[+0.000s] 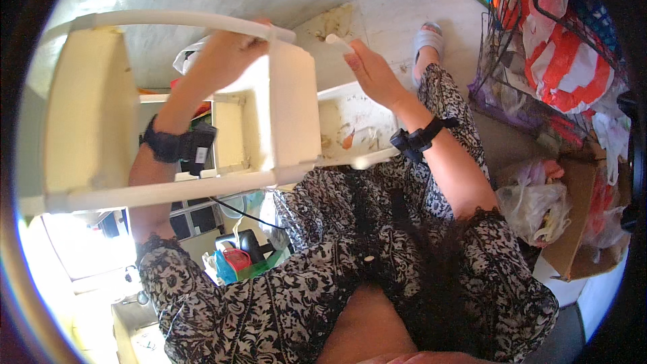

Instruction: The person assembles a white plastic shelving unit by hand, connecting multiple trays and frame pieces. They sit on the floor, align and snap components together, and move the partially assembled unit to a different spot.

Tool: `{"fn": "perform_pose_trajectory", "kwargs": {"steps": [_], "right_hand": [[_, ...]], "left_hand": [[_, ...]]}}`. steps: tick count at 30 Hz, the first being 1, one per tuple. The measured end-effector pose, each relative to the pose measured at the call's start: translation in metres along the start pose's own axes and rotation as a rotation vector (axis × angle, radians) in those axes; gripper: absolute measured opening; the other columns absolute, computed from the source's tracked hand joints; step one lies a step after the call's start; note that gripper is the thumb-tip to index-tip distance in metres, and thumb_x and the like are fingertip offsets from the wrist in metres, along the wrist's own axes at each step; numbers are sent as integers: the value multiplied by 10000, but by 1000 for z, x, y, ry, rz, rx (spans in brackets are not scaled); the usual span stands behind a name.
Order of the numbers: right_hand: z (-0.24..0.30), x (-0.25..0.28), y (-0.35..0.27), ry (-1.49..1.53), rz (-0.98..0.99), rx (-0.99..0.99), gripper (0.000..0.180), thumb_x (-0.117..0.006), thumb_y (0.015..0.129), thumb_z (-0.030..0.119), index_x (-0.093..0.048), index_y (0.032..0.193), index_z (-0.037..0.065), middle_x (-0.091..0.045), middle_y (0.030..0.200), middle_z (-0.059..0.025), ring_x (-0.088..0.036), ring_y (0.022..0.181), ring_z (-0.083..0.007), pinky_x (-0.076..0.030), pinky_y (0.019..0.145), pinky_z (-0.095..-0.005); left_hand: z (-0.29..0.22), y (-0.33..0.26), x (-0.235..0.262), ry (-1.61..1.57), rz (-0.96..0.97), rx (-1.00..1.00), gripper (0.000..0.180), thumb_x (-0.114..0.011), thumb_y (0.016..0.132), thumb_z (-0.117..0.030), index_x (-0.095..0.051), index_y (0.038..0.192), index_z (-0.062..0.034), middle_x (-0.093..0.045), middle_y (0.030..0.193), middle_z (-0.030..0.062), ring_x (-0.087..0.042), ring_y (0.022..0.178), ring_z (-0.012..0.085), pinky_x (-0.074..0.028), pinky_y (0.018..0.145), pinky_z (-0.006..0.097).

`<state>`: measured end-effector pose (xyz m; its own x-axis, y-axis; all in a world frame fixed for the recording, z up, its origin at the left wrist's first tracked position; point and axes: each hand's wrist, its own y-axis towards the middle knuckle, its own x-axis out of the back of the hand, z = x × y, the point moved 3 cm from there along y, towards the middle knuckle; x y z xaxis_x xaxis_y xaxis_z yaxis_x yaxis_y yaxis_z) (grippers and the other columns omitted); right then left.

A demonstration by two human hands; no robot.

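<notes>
A cream plastic shelf rack (294, 104) with rails and several tiers lies tilted across the left and middle. My left arm passes through its frame, and my left hand (237, 52) closes at the far rail, its fingertips partly hidden. My right hand (375, 75) is raised just right of the rack, pinching a short white tube (338, 43) whose rounded end points toward the far left. A gap separates this tube from the rail's end. Below my right hand, the rack's lowest tray (330, 131) shows brown stains and dirt specks.
A wire rack (502, 61) with red-and-white plastic bags (563, 61) stands at the right. Nearer lie clear bags (536, 209) and a cardboard box (573, 222). My sandalled foot (428, 44) rests on the stained floor. At lower left is a container (249, 256) of small items.
</notes>
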<state>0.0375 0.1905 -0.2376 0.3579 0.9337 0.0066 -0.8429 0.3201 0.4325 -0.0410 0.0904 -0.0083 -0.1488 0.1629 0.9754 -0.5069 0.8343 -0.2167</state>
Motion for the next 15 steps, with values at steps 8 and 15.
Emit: {"fn": "perform_pose_trajectory", "kwargs": {"steps": [8,15], "right_hand": [[-11,-21,-4,25,86,-5,353,-404,1013,354,-515,1114,34,-547,861,-144,-545,809,-265,-430,731,-338],[-40,-23,0,285,-3,-59,406,-399,1013,382,-548,974,6,-532,831,-108,-532,832,-204,-423,755,-310]], "left_hand": [[42,-16,-33,142,-118,-239,246,-586,902,-257,-638,1066,-81,-648,834,145,-614,771,323,-478,680,400],[41,2,-75,154,-154,-91,308,-568,915,-295,-642,1113,-71,-663,1008,179,-630,927,352,-494,795,443]]}}
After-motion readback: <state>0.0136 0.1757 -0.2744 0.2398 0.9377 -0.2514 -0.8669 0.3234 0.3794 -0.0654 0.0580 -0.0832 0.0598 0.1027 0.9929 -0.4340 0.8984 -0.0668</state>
